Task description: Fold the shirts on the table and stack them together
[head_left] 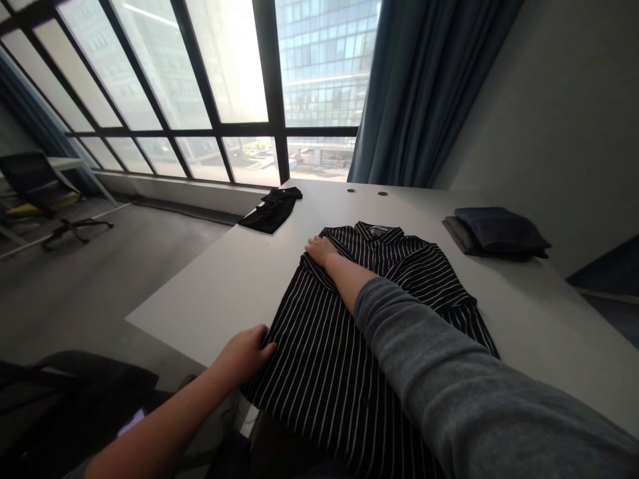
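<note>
Your right hand (322, 251) was flat on the striped shirt (344, 359), up by the collar (372, 233) on the side nearer the window. Fingers spread slightly, palm down, pressing on the cloth, no pinch visible. Grey sleeve (449, 359) ran across the shirt's front from lower right.

Your left hand (244, 356) sat at the shirt's left edge, low down, fingers slightly curled on the fabric. Pinching or only touching: can't tell from this view.

Shirt was black with white stripes, lying flat on the white table (214, 299), collar pointing away from you, body running toward the table's near edge and past the bottom of the view.

Black folded garment (272, 209) lay at the table's far left, well apart from the shirt. Dark folded stack (499, 231) sat on the right, also apart. Two small round grommets (367, 192) were set in the table near the far edge.

Beyond the table: tall window (224, 86), blue curtain (414, 93), office chair (40, 189) on the left.
</note>
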Demonstrator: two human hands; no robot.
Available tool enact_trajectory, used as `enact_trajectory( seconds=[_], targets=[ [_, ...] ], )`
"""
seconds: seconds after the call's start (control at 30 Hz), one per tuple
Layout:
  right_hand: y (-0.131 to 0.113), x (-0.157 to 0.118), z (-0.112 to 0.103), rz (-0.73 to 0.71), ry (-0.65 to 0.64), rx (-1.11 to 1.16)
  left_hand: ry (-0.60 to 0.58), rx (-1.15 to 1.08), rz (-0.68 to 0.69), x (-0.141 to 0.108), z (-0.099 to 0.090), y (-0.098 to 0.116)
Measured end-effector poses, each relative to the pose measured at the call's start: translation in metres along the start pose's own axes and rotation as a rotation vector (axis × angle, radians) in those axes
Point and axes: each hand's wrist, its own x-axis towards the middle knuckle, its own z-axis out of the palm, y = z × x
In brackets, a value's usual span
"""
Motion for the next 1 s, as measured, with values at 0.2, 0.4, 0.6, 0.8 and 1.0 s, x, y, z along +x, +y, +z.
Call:
enact_trajectory(
  seconds=[0.2,0.4,0.6,0.8,1.0],
  targets=[
    [0.011,-0.007,0.000,0.038,0.010,-0.033,-0.048,0.041,0.049,-0.002,0.000,-0.003],
    [0.017,-0.008,-0.002,0.016,0.035,-0.048,0.027,-0.003,0.029,-0.008,-0.001,-0.001],
    [0.034,-0.005,-0.007,-0.036,0.000,-0.040,0.038,-0.074,-0.016,-0.010,-0.014,0.006],
    [0.052,-0.002,-0.008,-0.063,-0.087,-0.041,0.002,-0.172,-0.024,-0.012,-0.013,0.002],
    [0.058,0.000,-0.003,-0.014,-0.082,-0.053,-0.049,-0.146,-0.024,-0.013,-0.012,0.000]
  ],
)
